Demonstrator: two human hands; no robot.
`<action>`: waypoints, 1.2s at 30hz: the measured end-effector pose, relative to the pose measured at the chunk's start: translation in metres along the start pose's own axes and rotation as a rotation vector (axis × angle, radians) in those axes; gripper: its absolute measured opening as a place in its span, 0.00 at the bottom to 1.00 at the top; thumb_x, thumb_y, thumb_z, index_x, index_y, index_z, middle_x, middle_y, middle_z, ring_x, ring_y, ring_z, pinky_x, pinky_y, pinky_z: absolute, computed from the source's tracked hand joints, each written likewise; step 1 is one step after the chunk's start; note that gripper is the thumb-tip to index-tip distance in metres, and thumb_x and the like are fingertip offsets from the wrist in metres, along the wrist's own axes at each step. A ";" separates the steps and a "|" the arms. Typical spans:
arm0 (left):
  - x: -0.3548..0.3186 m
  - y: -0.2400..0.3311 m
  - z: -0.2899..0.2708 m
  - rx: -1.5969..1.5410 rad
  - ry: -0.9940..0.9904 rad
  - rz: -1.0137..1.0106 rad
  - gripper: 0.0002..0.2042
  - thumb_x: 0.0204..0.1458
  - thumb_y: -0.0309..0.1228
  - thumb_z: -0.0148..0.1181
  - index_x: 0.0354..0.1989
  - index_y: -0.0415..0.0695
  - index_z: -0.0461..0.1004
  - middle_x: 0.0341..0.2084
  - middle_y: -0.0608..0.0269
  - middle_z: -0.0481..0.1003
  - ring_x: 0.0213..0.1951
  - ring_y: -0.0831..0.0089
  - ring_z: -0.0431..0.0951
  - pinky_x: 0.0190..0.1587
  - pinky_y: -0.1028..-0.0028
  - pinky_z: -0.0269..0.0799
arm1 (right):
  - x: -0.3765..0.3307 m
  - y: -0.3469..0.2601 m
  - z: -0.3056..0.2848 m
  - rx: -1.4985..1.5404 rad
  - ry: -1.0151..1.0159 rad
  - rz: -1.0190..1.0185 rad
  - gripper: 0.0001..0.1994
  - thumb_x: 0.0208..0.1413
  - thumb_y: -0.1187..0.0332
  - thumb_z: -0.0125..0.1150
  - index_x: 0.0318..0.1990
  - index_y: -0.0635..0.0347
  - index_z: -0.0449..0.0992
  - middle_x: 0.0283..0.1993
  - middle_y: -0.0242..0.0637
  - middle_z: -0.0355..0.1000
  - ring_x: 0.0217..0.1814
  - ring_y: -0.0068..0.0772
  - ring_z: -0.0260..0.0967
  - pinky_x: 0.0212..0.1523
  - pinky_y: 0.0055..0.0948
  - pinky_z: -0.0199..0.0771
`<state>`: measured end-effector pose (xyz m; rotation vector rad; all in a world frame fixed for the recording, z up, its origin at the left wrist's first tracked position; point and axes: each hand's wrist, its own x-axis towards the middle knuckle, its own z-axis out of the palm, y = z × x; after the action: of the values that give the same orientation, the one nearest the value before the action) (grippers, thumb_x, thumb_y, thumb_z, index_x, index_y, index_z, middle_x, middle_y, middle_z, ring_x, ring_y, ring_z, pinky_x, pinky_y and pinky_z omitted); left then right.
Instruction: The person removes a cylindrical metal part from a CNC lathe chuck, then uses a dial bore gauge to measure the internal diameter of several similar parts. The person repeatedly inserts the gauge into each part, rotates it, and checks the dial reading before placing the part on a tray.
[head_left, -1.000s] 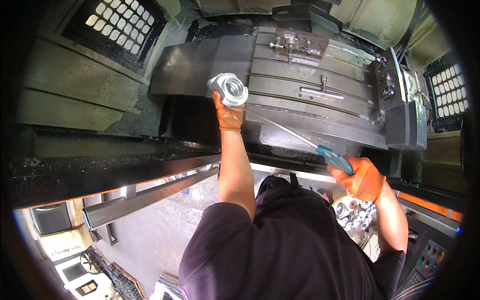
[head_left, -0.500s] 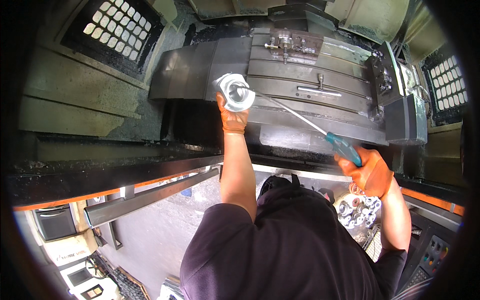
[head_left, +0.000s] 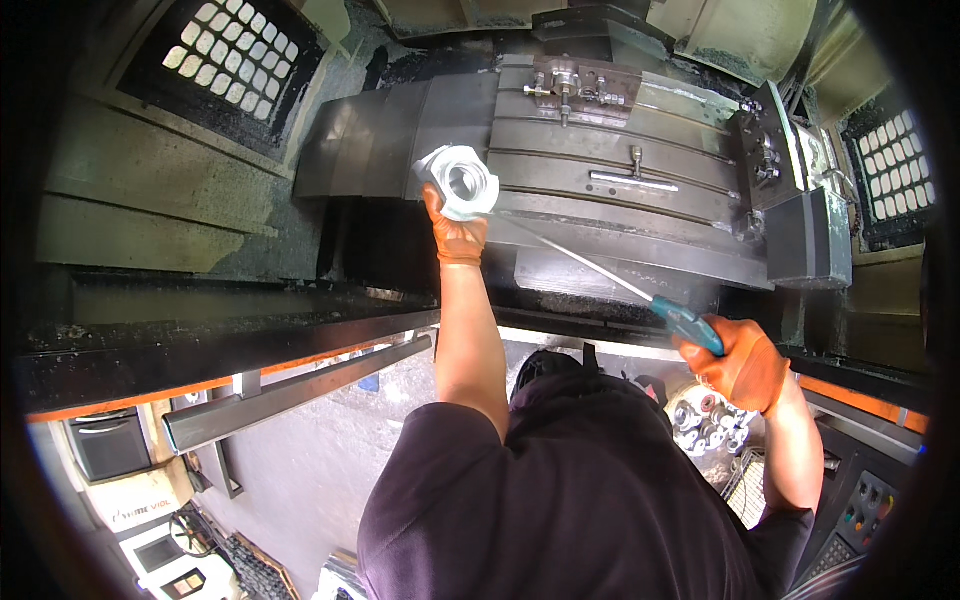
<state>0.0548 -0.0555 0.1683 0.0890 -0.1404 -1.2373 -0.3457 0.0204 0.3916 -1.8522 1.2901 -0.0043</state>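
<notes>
Two orange-gloved hands are engaged: my left hand pinches a silver hexagonal metal part above the grey slotted machine surface; my right hand clamps a teal-handled air wand. Next move, I judge: aim the wand tip squarely at the part.

Fisheye view; black vignette rings the frame, heaviest at right and lower left. Straight edges bow strongly toward the rim. Light comes from above and ahead: two grid windows and blow out to near white, no detail behind them. Machine table evenly lit, soft sheen on its slats. Metal part shows bright glare on its faces. Dark shirt underexposed, little texture. Recess left of the table in deep shadow. Centre sharp; rim soft.
</notes>
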 end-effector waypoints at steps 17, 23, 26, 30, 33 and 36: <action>-0.005 0.001 -0.021 0.216 0.081 0.026 0.37 0.53 0.60 0.69 0.67 0.53 0.71 0.58 0.65 0.78 0.57 0.62 0.80 0.61 0.50 0.77 | 0.000 0.031 -0.003 -0.117 0.165 -0.284 0.10 0.62 0.66 0.65 0.43 0.64 0.83 0.28 0.36 0.76 0.31 0.23 0.71 0.36 0.29 0.74; -0.002 -0.002 -0.023 0.290 0.064 0.041 0.36 0.53 0.63 0.67 0.65 0.54 0.73 0.57 0.68 0.78 0.54 0.63 0.80 0.56 0.51 0.79 | -0.029 -0.002 -0.001 0.008 0.002 0.109 0.11 0.61 0.61 0.65 0.41 0.58 0.81 0.33 0.46 0.79 0.38 0.49 0.79 0.41 0.43 0.77; -0.003 -0.015 -0.009 0.233 0.079 0.008 0.36 0.54 0.62 0.67 0.66 0.54 0.71 0.58 0.67 0.77 0.57 0.63 0.79 0.59 0.51 0.78 | -0.032 0.018 0.004 -0.022 0.108 -0.061 0.10 0.61 0.61 0.64 0.41 0.57 0.81 0.33 0.46 0.79 0.37 0.49 0.79 0.40 0.42 0.77; -0.005 -0.022 -0.011 0.286 0.034 -0.024 0.39 0.54 0.61 0.67 0.70 0.54 0.68 0.60 0.64 0.77 0.59 0.62 0.78 0.60 0.47 0.77 | -0.052 0.022 0.015 0.013 0.093 -0.126 0.09 0.62 0.64 0.62 0.41 0.59 0.81 0.34 0.45 0.79 0.37 0.49 0.79 0.39 0.41 0.78; -0.017 -0.033 0.009 0.351 -0.054 -0.034 0.39 0.53 0.61 0.68 0.70 0.53 0.68 0.60 0.62 0.78 0.58 0.60 0.80 0.59 0.46 0.78 | -0.065 0.046 0.023 0.063 0.198 -0.221 0.09 0.60 0.67 0.64 0.45 0.59 0.83 0.36 0.43 0.80 0.37 0.45 0.81 0.41 0.40 0.79; -0.028 -0.048 0.019 0.307 -0.154 -0.105 0.38 0.54 0.61 0.66 0.69 0.53 0.69 0.60 0.62 0.78 0.58 0.60 0.80 0.59 0.47 0.77 | -0.090 0.068 0.035 0.397 0.358 -0.159 0.12 0.61 0.68 0.65 0.50 0.63 0.82 0.42 0.40 0.83 0.39 0.36 0.81 0.42 0.34 0.80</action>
<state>-0.0017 -0.0445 0.1789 0.2701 -0.4649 -1.3196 -0.4246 0.1052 0.3656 -1.6443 1.2616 -0.6566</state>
